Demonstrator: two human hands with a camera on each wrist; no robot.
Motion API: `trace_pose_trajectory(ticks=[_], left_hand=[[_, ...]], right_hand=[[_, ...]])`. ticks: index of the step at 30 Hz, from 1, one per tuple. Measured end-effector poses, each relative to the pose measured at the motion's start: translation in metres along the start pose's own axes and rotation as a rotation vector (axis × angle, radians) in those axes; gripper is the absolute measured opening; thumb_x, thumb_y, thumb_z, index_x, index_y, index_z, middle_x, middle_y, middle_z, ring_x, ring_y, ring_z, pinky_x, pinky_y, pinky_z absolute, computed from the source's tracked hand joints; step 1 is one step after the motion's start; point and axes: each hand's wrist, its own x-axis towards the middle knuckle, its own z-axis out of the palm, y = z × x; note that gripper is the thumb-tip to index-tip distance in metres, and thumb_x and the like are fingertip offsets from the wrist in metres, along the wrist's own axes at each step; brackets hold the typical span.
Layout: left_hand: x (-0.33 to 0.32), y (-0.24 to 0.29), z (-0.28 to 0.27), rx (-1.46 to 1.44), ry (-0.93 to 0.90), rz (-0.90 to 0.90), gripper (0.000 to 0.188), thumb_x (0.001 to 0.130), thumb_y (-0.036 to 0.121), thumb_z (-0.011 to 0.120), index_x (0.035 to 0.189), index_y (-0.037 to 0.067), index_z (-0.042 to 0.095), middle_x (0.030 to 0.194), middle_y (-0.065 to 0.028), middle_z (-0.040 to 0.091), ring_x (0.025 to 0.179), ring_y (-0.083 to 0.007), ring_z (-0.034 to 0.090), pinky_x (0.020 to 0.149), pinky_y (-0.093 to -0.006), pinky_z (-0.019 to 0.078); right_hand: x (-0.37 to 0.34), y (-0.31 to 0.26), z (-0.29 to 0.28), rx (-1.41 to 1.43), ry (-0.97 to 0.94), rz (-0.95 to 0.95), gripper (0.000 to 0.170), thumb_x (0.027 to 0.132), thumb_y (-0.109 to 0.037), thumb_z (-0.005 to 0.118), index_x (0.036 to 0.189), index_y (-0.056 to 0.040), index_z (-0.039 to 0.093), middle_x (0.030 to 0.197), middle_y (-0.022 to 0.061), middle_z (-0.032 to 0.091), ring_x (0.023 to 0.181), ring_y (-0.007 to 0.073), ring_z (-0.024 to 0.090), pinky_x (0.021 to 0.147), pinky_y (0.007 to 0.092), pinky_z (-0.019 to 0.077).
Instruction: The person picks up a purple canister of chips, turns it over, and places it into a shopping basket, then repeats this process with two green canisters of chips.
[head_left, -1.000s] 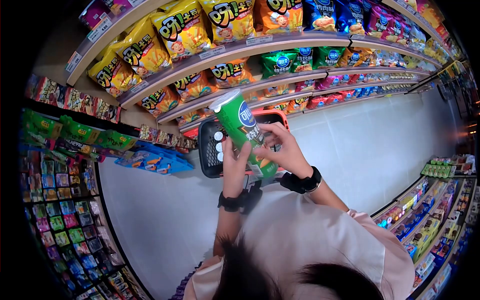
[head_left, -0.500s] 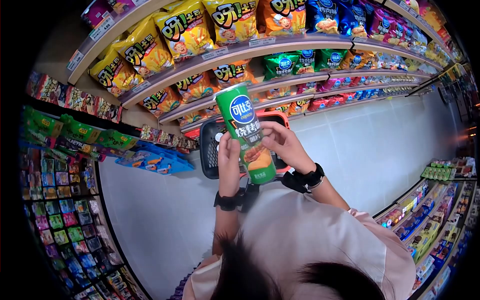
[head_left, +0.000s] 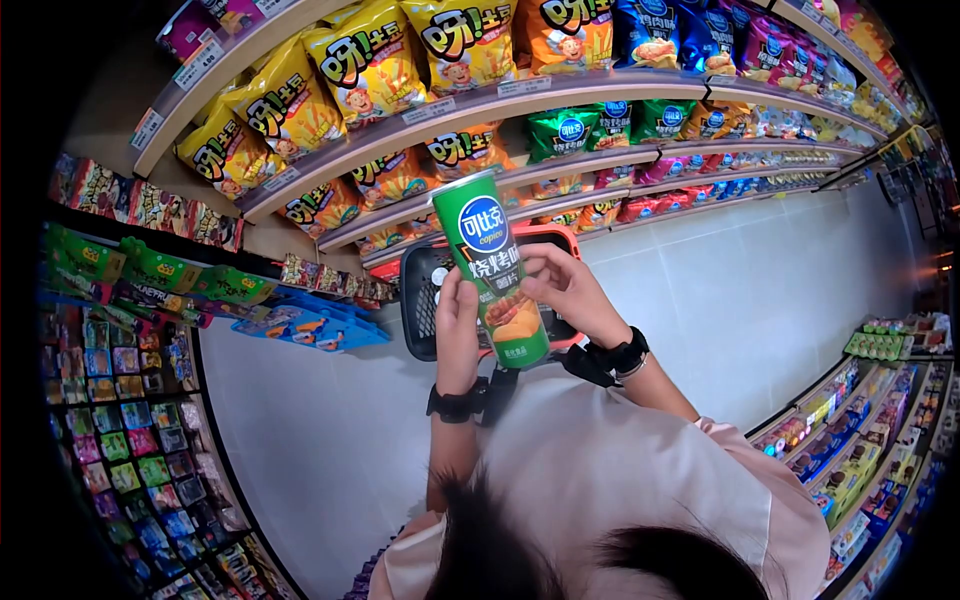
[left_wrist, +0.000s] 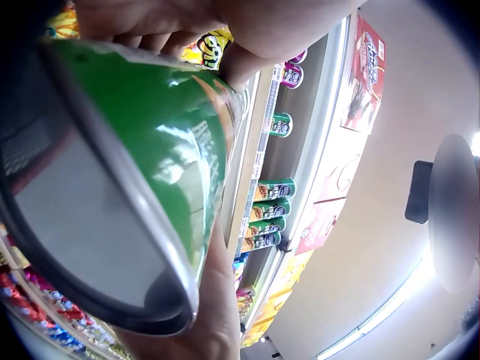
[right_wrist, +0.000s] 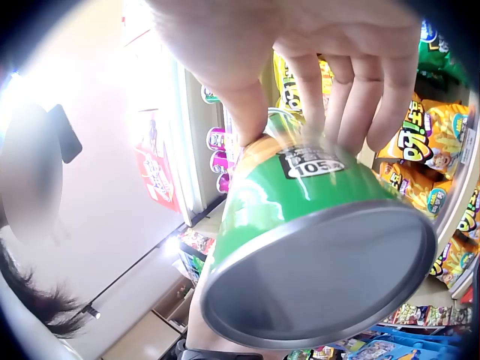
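Note:
Between both hands is a green potato chip canister, its front label with the blue oval facing up in the head view. The left hand grips its left side. On the other side, the right hand holds it with thumb and fingers around the middle. The canister leans, top end toward the shelves. Both wrist views look at its round metal bottom from close by. Behind and below the canister shows a black and red shopping basket, partly covered by the hands.
Ahead, curved shelves carry yellow chip bags and several other colours. More green canisters stand on a higher shelf in the left wrist view. Racks of small packets line the left, low shelves the right, with grey floor between.
The canister has turned in the hands, bringing its front label round to face the head camera, and its top has swung slightly right. Over the last half second it has barely moved.

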Motion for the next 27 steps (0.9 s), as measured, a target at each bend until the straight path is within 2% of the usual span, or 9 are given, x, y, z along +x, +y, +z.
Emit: trace_pose_trajectory(ticks=[3, 9, 12, 14, 17, 20, 24, 27], left_hand=[[0.001, 0.003, 0.001, -0.011, 0.01, 0.008, 0.037, 0.099, 0.028, 0.041, 0.124, 0.001, 0.043, 0.115, -0.0066, 0.055, 0.103, -0.0129, 0.055, 0.089, -0.0281, 0.0441], [-0.002, 0.004, 0.006, -0.1, 0.056, -0.022, 0.035, 0.099, 0.027, 0.042, 0.122, 0.002, 0.042, 0.113, -0.0067, 0.055, 0.102, -0.0118, 0.054, 0.088, -0.027, 0.0433], [-0.002, 0.005, 0.006, -0.088, 0.058, -0.029, 0.032, 0.099, 0.027, 0.042, 0.12, 0.002, 0.044, 0.112, -0.0059, 0.055, 0.101, -0.0111, 0.055, 0.089, -0.0274, 0.0432], [0.001, 0.003, 0.006, -0.068, 0.062, -0.015, 0.033, 0.099, 0.026, 0.042, 0.121, 0.002, 0.043, 0.112, -0.0056, 0.055, 0.101, -0.0105, 0.054, 0.089, -0.0271, 0.0428], [0.006, -0.004, -0.001, 0.11, 0.087, 0.001, 0.035, 0.098, 0.022, 0.045, 0.126, 0.002, 0.041, 0.112, -0.0052, 0.055, 0.101, -0.01, 0.053, 0.089, -0.0263, 0.0419], [-0.004, 0.014, 0.017, 0.073, 0.037, -0.1, 0.056, 0.093, 0.015, 0.054, 0.137, -0.002, 0.024, 0.119, -0.0114, 0.051, 0.11, -0.0155, 0.05, 0.093, -0.0282, 0.0403], [-0.004, -0.001, 0.018, 0.052, 0.089, 0.094, 0.061, 0.089, 0.008, 0.058, 0.136, -0.002, 0.021, 0.129, -0.0133, 0.042, 0.116, -0.0174, 0.044, 0.096, -0.0296, 0.0379], [-0.005, 0.002, 0.017, 0.004, 0.114, 0.114, 0.049, 0.092, 0.013, 0.055, 0.131, -0.001, 0.031, 0.12, -0.0085, 0.052, 0.105, -0.0134, 0.051, 0.092, -0.0269, 0.0402]], right_hand=[[0.001, -0.005, 0.003, 0.037, -0.005, 0.032, 0.04, 0.086, -0.012, 0.064, 0.123, -0.002, 0.05, 0.095, 0.0022, 0.064, 0.081, 0.0046, 0.059, 0.069, 0.0189, 0.0457], [-0.002, -0.009, 0.004, 0.05, -0.042, 0.186, 0.046, 0.087, -0.014, 0.063, 0.128, -0.0004, 0.045, 0.108, 0.0053, 0.061, 0.091, 0.0095, 0.06, 0.077, 0.0237, 0.0473], [-0.002, -0.007, 0.006, 0.086, -0.029, 0.15, 0.047, 0.087, -0.014, 0.063, 0.128, -0.0006, 0.044, 0.115, 0.008, 0.059, 0.092, 0.0108, 0.06, 0.08, 0.025, 0.0472], [0.0, -0.001, 0.007, 0.09, -0.015, 0.082, 0.046, 0.087, -0.013, 0.063, 0.128, -0.0009, 0.045, 0.114, 0.008, 0.059, 0.093, 0.0113, 0.06, 0.08, 0.0251, 0.0471], [0.001, -0.003, 0.008, 0.055, 0.012, 0.02, 0.045, 0.087, -0.012, 0.063, 0.127, -0.0018, 0.047, 0.109, 0.0061, 0.059, 0.091, 0.0105, 0.059, 0.079, 0.0244, 0.0468], [0.0, -0.008, 0.009, -0.136, 0.049, -0.028, 0.043, 0.086, -0.012, 0.063, 0.125, -0.0028, 0.049, 0.102, 0.0033, 0.058, 0.087, 0.0086, 0.057, 0.077, 0.0231, 0.0461], [-0.002, -0.011, 0.009, -0.264, 0.043, -0.09, 0.039, 0.088, -0.014, 0.061, 0.124, -0.0036, 0.05, 0.095, 0.0015, 0.057, 0.083, 0.0065, 0.053, 0.076, 0.0223, 0.0447], [0.002, -0.007, 0.003, 0.003, -0.027, -0.04, 0.036, 0.092, -0.017, 0.055, 0.125, -0.0031, 0.05, 0.102, 0.0034, 0.058, 0.089, 0.0069, 0.054, 0.078, 0.0228, 0.0443]])
